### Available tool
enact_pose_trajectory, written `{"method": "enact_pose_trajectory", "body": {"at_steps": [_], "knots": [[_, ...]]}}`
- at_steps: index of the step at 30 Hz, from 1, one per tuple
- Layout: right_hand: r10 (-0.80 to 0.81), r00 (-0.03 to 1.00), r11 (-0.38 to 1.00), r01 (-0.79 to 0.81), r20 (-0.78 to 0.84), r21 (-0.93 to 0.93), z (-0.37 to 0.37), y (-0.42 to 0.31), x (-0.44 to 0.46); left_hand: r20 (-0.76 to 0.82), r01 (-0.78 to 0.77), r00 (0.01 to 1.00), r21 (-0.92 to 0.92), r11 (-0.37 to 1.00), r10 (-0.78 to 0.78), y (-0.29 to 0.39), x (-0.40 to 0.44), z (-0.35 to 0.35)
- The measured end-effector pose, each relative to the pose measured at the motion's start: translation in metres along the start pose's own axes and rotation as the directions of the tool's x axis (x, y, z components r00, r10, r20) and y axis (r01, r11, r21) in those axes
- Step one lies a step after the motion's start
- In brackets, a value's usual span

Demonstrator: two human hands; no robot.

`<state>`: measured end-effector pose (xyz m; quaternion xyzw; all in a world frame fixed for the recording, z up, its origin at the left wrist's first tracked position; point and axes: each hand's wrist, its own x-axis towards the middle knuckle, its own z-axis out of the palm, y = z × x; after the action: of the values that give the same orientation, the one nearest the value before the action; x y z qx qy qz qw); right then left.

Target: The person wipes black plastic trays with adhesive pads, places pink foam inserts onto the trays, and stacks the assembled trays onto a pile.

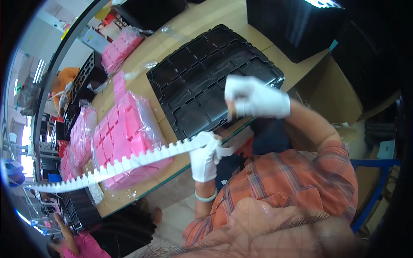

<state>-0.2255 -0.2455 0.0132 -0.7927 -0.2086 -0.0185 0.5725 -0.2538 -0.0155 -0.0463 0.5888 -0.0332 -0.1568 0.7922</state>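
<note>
My left hand (204, 157), in a white glove, is closed around one end of a long white notched strip (124, 165). The strip stretches away to the left above the pink bundles, and a short tail of it curls out past my fingers. My right hand (257, 98), also gloved in white, is raised over the near right corner of a black moulded plastic tray (202, 73). Its fingers are curled together and slightly blurred, and I cannot make out what they hold. The tray lies flat on the table (232, 19).
Pink slotted pieces in clear plastic (124, 137) lie left of the tray, with more pink bundles (120, 49) beyond. A tall black stack (292, 28) stands at the far right, above an open cardboard box (329, 92). Other people work at the left, one in orange (64, 86), one in pink (84, 246).
</note>
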Motion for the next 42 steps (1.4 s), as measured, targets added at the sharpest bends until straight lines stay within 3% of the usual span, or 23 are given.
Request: {"method": "enact_pose_trajectory", "body": {"at_steps": [2, 4, 5, 10, 13, 19, 20, 21, 22, 23, 24, 25, 26, 27, 28, 29, 31, 33, 35, 36, 37, 39, 42], "knots": [[0.087, 0.982, 0.993, -0.099, -0.167, -0.067, -0.047, 0.023, 0.04, -0.08, -0.084, 0.993, 0.055, 0.995, 0.088, 0.007, 0.0, -0.006], [0.012, 0.942, 0.96, -0.105, -0.336, -0.26, -0.096, 0.087, 0.09, -0.141, -0.11, 0.983, 0.082, 0.991, 0.12, 0.018, 0.0, -0.006], [0.047, 0.927, 0.88, -0.214, -0.372, -0.423, -0.114, 0.103, 0.111, -0.183, -0.129, 0.972, 0.095, 0.987, 0.144, 0.021, 0.0, -0.005], [0.131, 0.869, 0.53, -0.469, -0.478, -0.707, -0.137, 0.163, 0.168, -0.242, -0.136, 0.959, 0.062, 0.989, 0.147, 0.014, 0.011, -0.024], [0.193, 0.894, 0.514, -0.443, -0.404, -0.734, -0.148, 0.173, 0.176, -0.282, -0.116, 0.95, 0.062, 0.991, 0.129, 0.016, 0.013, -0.026], [0.08, 0.952, 0.581, -0.285, -0.295, -0.763, -0.157, 0.175, 0.168, -0.249, -0.143, 0.953, 0.131, 0.981, 0.172, 0.025, 0.022, -0.019], [0.131, 0.976, 0.696, -0.216, -0.174, -0.685, -0.153, 0.147, 0.158, -0.261, -0.15, 0.946, 0.169, 0.974, 0.19, 0.029, 0.021, -0.019], [0.127, 0.992, 0.936, -0.122, -0.007, -0.33, -0.152, 0.14, 0.146, -0.229, -0.113, 0.961, 0.194, 0.974, 0.157, 0.042, 0.02, -0.016], [0.139, 0.969, 0.971, -0.093, 0.204, -0.22, -0.134, 0.08, 0.124, -0.191, -0.125, 0.966, 0.251, 0.96, 0.176, 0.047, 0.023, -0.019], [0.259, 0.885, 0.954, -0.173, 0.387, -0.245, -0.125, 0.053, 0.103, -0.137, -0.204, 0.953, 0.368, 0.907, 0.27, 0.05, 0.031, -0.022], [0.204, 0.813, 0.979, -0.18, 0.545, -0.099, -0.108, 0.024, 0.078, -0.129, -0.163, 0.963, 0.426, 0.89, 0.238, 0.053, 0.037, -0.027], [-0.065, 0.624, 0.99, 0.136, 0.779, -0.026, -0.095, 0.015, 0.063, -0.064, -0.143, 0.981, 0.4, 0.906, 0.183, 0.066, 0.044, -0.025], [-0.004, 0.533, 0.996, 0.08, 0.846, -0.045, -0.073, -0.011, 0.044, -0.062, -0.147, 0.982, 0.355, 0.923, 0.18, 0.065, 0.052, -0.025], [0.15, 0.517, 0.978, 0.047, 0.842, -0.203, -0.055, -0.025, 0.026, -0.045, -0.151, 0.984, 0.311, 0.938, 0.173, 0.064, 0.059, -0.024], [0.055, 0.693, 0.908, 0.265, 0.719, -0.326, -0.044, -0.019, 0.008, -0.032, -0.145, 0.986, 0.32, 0.936, 0.164, 0.067, 0.062, -0.02], [0.22, 0.78, 0.937, -0.001, 0.586, -0.35, -0.037, -0.013, 0.0, -0.013, -0.137, 0.989, 0.327, 0.935, 0.149, 0.068, 0.065, -0.014], [0.374, 0.887, 0.927, -0.357, 0.271, -0.112, -0.024, -0.011, -0.003, 0.04, -0.146, 0.989, 0.339, 0.929, 0.14, 0.068, 0.067, -0.003], [0.062, 0.998, 0.998, -0.062, 0.004, -0.011, 0.001, 0.01, -0.01, 0.099, -0.196, 0.98, 0.344, 0.918, 0.172, 0.067, 0.071, 0.008], [-0.089, 0.994, 0.996, 0.087, -0.06, -0.034, 0.025, 0.016, -0.014, 0.093, -0.231, 0.973, 0.423, 0.876, 0.211, 0.066, 0.071, 0.023], [0.014, 1.0, 0.986, -0.01, -0.027, 0.166, 0.034, 0.018, -0.016, 0.097, -0.248, 0.969, 0.451, 0.858, 0.229, 0.066, 0.071, 0.029], [0.239, 0.964, 0.903, -0.265, 0.116, 0.337, 0.032, 0.015, -0.019, 0.102, -0.265, 0.964, 0.48, 0.836, 0.247, 0.067, 0.073, 0.034], [0.271, 0.962, 0.861, -0.257, 0.031, 0.439, 0.022, 0.012, -0.024, 0.139, -0.222, 0.974, 0.402, 0.888, 0.18, 0.07, 0.078, 0.037], [0.155, 0.985, 0.955, -0.131, -0.07, 0.268, -0.018, 0.027, -0.023, 0.288, -0.193, 0.952, 0.32, 0.928, 0.099, 0.071, 0.102, 0.028]]}}
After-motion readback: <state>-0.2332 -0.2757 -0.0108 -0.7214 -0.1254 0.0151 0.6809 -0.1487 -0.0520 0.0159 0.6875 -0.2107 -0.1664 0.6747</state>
